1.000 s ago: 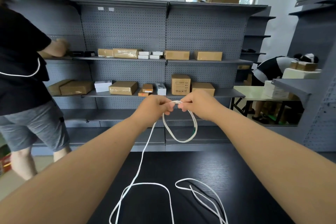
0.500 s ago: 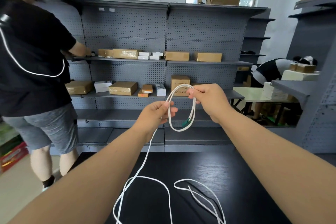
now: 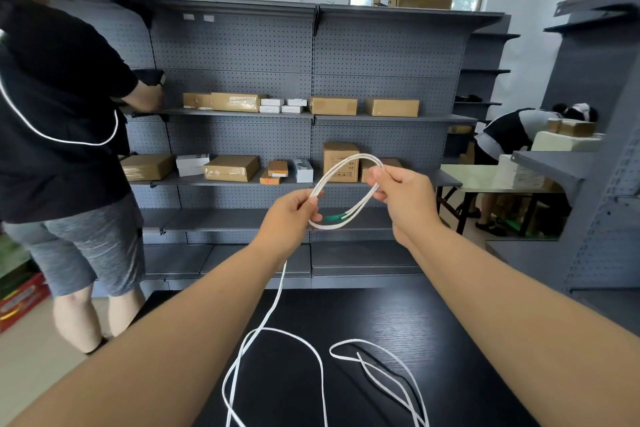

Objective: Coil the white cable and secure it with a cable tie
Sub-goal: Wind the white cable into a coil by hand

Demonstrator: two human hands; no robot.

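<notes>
Cable (image 3: 362, 156) sits mid-frame: thin, white and round, gathered into a small oval coil of several turns held in the air between both hands. On my feed the left hand (image 3: 291, 215) pinches the coil's left side between thumb and forefinger, with the other fingers curled under. The right hand (image 3: 405, 198) pinches the right side, thumb on top and fingers bent round the strands. A short green plug (image 3: 333, 217) lies along the coil's lower edge, with thin white tails leading into it.

From under the left hand one strand hangs down to the table (image 3: 398, 322), a black top with fine wood grain at lower centre. The slack lies there in loose open curves, a tall arch at lower middle and narrower loops just right of it.

Behind, I see grey perforated metal shelving (image 3: 242, 45) across the upper frame, carrying flat cardboard boxes (image 3: 232, 167) and a few small white ones. A person (image 3: 59, 97) in a black shirt and grey shorts stands at the left edge, reaching to a shelf. A second person (image 3: 509, 128) bends over at the right.
</notes>
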